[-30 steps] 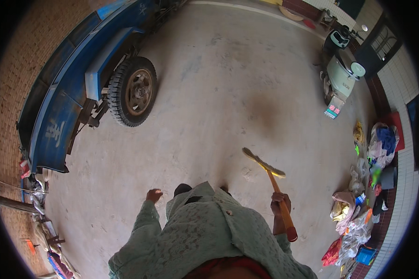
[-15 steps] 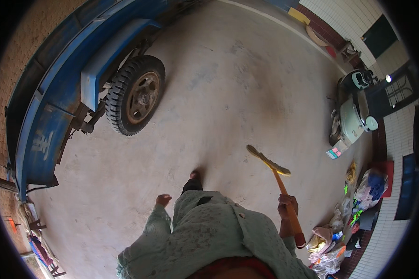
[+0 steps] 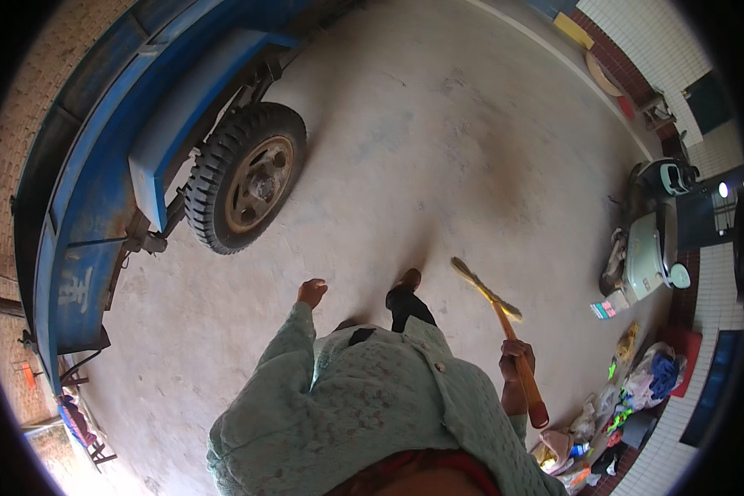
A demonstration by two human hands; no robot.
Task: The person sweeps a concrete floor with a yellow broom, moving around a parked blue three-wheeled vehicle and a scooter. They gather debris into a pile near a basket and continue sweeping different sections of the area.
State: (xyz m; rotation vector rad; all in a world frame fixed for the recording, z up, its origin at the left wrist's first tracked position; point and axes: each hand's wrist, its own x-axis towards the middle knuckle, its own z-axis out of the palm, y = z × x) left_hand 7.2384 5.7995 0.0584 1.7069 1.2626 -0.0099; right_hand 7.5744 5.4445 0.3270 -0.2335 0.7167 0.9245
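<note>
In my right hand (image 3: 517,357) is the orange-brown wooden handle of a tool (image 3: 532,395). Its narrow, yellowish head lies crosswise at the far end, above the concrete floor; whether that is a brush or a pick head I cannot tell. The fingers wrap round the handle, whose thick reddish end points back toward me. My left hand (image 3: 312,292) hangs out in front over the floor, its fingers curled with nothing visible in them. Below me a dark shoe (image 3: 410,279) shows at the end of my dark trouser leg.
A blue truck or trailer (image 3: 87,273) with a big treaded wheel (image 3: 244,178) stands at the left. To the right are a pale green scooter (image 3: 646,256) and a heap of bags and clothes (image 3: 655,372) along the tiled wall. Grey concrete floor (image 3: 372,149) lies between.
One foot has stepped forward on the right. My left hand has swung forward and up. The tool stays in my right hand, its head slightly farther right. The scooter has shifted right in view.
</note>
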